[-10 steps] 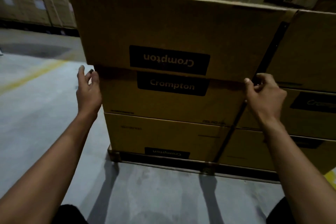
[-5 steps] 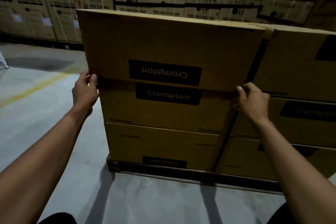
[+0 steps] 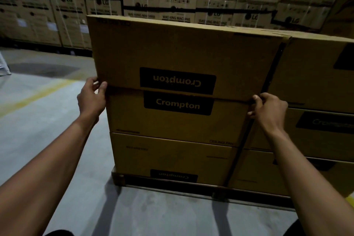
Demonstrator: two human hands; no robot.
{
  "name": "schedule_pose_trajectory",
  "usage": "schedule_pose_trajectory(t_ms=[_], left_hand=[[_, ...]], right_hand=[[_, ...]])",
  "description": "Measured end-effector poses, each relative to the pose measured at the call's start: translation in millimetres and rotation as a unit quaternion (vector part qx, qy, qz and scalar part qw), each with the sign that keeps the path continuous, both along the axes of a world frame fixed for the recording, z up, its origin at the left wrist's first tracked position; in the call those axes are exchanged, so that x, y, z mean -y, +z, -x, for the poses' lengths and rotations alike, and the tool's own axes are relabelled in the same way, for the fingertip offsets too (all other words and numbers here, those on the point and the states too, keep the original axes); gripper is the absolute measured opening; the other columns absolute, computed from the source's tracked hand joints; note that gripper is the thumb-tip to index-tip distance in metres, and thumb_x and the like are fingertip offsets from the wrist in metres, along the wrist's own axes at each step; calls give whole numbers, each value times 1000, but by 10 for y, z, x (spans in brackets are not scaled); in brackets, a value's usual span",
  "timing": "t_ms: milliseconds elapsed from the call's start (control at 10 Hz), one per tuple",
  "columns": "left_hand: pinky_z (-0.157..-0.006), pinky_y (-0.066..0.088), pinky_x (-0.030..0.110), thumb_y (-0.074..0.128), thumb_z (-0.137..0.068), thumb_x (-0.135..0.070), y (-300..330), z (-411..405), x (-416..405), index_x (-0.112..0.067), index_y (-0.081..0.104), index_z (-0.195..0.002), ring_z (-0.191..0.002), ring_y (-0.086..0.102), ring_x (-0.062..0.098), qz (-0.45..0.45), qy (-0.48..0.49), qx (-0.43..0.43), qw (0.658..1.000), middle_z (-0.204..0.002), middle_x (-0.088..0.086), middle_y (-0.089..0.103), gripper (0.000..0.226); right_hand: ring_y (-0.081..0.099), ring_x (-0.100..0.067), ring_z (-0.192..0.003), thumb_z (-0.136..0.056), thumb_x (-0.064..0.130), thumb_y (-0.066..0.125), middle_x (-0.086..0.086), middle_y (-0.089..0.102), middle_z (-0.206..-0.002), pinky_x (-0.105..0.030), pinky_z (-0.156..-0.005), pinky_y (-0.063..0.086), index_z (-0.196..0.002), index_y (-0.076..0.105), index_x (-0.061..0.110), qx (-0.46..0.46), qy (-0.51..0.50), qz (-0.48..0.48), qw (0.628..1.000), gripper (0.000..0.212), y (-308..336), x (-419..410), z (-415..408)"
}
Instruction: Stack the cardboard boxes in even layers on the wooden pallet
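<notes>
Item: top cardboard box, plain brown corrugated board, rectangular, sharp-cornered, matte, black label panel reading "Crompton" printed upside down; seated on the near left column of the stack, its lower front edge projecting slightly over the box below and leaning a little toward the viewer, so not yet judged flush. Support: middle box with upright "Crompton" label, over bottom box with inverted label; 3 tiers in this column. Adjoining: right column of boxes, same board, top roughly level with the item, parted from it by a dark vertical gap. Base: wooden pallet, only a dark front edge visible beneath the bottom tier. Left hand: fingers curled round the item's lower left corner, thumb on the front face. Right hand: fingers hooked on the item's lower right corner at the gap. Progress, as judged: 3 layers laid on the visible front, final squaring of the top box outstanding; rear of the pallet hidden, remaining count cannot be told. Surroundings: smooth grey concrete floor with a worn yellow line; wall of strapped washing machine cartons behind
</notes>
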State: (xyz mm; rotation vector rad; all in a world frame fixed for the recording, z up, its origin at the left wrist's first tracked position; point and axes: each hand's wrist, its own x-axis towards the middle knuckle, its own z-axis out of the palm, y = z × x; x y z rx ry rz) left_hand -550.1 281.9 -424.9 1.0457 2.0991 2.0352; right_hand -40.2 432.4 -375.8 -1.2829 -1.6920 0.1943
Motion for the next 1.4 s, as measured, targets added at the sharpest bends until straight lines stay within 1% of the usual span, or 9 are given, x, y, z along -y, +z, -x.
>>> schedule_pose_trajectory(t_ms=[200, 300, 400, 700, 1000, 1100, 1200, 1300, 1400], left_hand=[[-91, 60, 58, 62, -95, -59, -60, 75, -23, -45, 53, -134, -112, 69, 28, 8, 17, -13, 1000, -122, 1, 72, 42], [-91, 59, 58, 61, -88, -69, -84, 127, -36, -49, 54, -130, -109, 70, 27, 15, 24, -16, 999, -115, -3, 73, 47], [-89, 60, 58, 61, -91, -65, -66, 97, -37, -47, 54, -132, -107, 71, 26, 19, 34, -29, 999, -115, -3, 74, 45], [-88, 60, 59, 57, -90, -69, -50, 64, -22, -45, 52, -133, -103, 73, 28, 38, 73, -63, 995, -110, -4, 76, 49], [-89, 59, 58, 57, -94, -65, -4, -21, 30, -43, 52, -134, -105, 72, 30, 53, 86, -87, 991, -110, -3, 76, 47], [-92, 58, 57, 61, -96, -58, 50, -92, 83, -40, 51, -137, -108, 70, 31, 65, 79, -86, 991, -114, -1, 76, 46], [-100, 54, 53, 68, -97, -46, 90, -278, 167, -32, 52, -140, -114, 68, 31, 87, 58, -88, 991, -127, 2, 72, 47], [-103, 54, 55, 74, -95, -40, 67, -419, 228, -26, 46, -144, -120, 66, 31, 87, 27, -71, 993, -140, 6, 64, 59], [-107, 49, 49, 75, -95, -30, 116, -721, 242, -18, 39, -152, -134, 53, 36, 72, 73, -112, 988, -151, 14, 47, 69]], right_hand=[[70, -6, -60, -104, 24, 57, 6, 64, -79, -23, -55, 61, -127, 65, 8, 6, 0, -6, 1000, 30, 1, 11, 15], [71, -8, -61, -104, 24, 56, 0, 68, -83, -31, -59, 64, -130, 64, 6, 1, 1, -10, 1000, 32, 1, 9, 15], [72, -11, -62, -103, 23, 57, -2, 69, -84, -38, -61, 65, -128, 65, 5, -8, 0, -12, 1000, 31, -4, 7, 27], [72, -11, -66, -103, 24, 56, -1, 68, -82, -39, -64, 65, -121, 67, 8, -12, -7, -12, 1000, 26, -32, 4, 58], [72, -11, -67, -103, 25, 56, -2, 70, -85, -37, -65, 65, -125, 66, 8, -17, -14, -10, 1000, 29, -19, 35, 72], [71, -9, -67, -103, 24, 57, 0, 69, -85, -34, -65, 64, -127, 66, 7, -6, -21, -14, 1000, 30, -28, 43, 69], [70, -6, -68, -101, 21, 60, -1, 71, -89, -27, -63, 62, -128, 66, 7, 6, -34, -12, 999, 30, -50, 71, 46], [68, -5, -66, -99, 20, 64, -4, 73, -88, -17, -58, 55, -124, 68, 7, 28, -36, -34, 998, 28, -55, 108, -1], [70, -8, -71, -98, 20, 66, -5, 75, -91, -16, -60, 55, -118, 71, 9, 16, -40, -67, 997, 23, 25, 165, -43]])
